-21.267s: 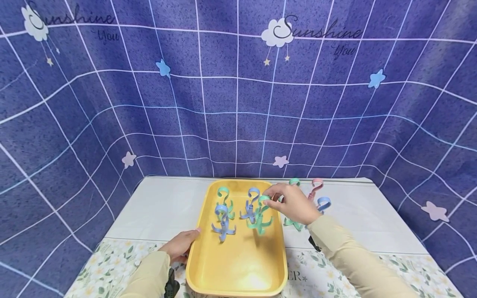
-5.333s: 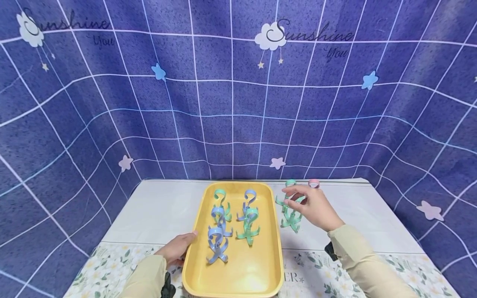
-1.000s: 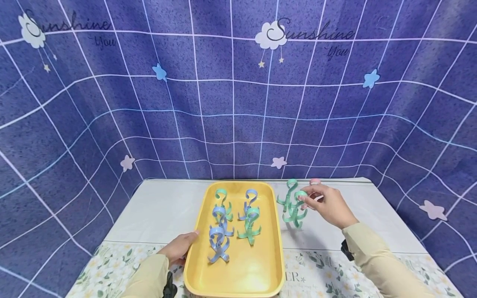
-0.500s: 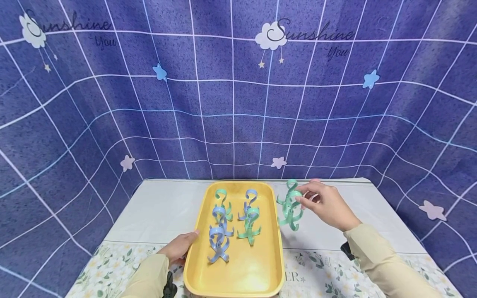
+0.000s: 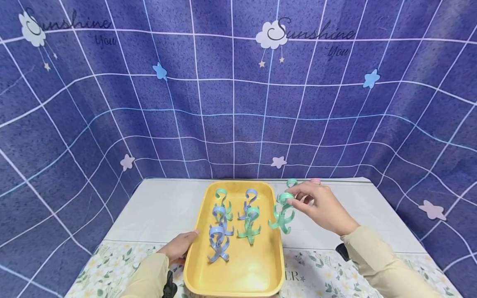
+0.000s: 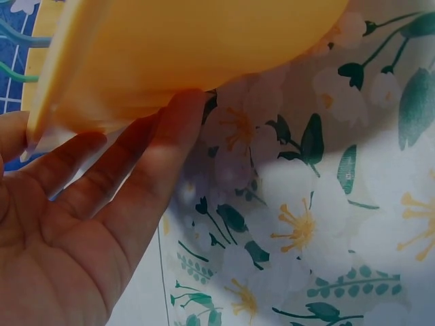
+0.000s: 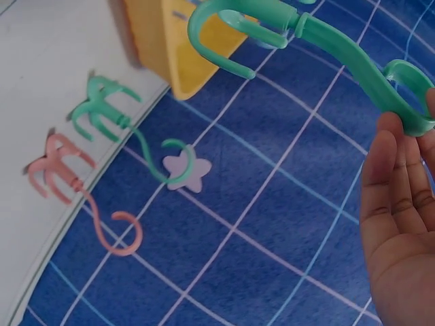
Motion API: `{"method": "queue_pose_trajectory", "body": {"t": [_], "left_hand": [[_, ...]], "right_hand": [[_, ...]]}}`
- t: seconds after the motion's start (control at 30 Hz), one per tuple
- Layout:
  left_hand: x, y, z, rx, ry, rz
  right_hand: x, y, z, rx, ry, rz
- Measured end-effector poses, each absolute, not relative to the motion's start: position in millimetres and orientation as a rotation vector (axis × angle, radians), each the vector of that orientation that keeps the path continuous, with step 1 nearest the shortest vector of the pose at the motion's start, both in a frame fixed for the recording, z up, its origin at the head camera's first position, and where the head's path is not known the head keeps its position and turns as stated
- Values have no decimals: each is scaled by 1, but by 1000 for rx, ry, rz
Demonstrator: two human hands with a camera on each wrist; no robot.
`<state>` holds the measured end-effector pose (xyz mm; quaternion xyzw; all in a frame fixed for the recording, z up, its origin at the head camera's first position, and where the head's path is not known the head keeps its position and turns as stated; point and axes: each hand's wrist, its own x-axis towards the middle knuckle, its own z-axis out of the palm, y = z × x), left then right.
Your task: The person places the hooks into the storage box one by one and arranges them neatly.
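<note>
My right hand [image 5: 316,205] pinches the curled top of a green multi-prong hanging hook [image 5: 282,219]. That hook is held up over the right rim of a yellow tray [image 5: 238,271], its prongs pointing down. In the right wrist view, the fingertips meet the green hook [image 7: 346,54] at its loop. My left hand [image 5: 180,247] holds the tray's left rim; in the left wrist view its fingers lie under the tray [image 6: 204,41]. Inside the tray stand several hooks, including a blue hook [image 5: 218,250] at front left and a green hook [image 5: 249,229] at right.
Right of the tray, another green hook [image 7: 105,112] and a pink hook [image 7: 64,170] stand on the white table top, partly hidden behind my right hand in the head view. A flowered cloth [image 5: 320,275] covers the table's near part. Blue curtain [image 5: 238,103] hangs behind.
Over the last second my right hand has carried the green hook left, from above the table to the tray's rim. Since the oldest frame, a blue hook has moved from table to tray.
</note>
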<state>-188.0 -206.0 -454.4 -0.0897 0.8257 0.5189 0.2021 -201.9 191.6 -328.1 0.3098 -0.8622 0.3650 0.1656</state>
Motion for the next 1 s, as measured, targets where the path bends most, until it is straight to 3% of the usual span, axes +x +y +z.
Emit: {"method": "queue_pose_trajectory", "body": {"t": [1.0], "left_hand": [[-188, -206, -455, -254, 2312, 1444]], "right_hand": [[-183, 132, -335, 1082, -2414, 1233]]}}
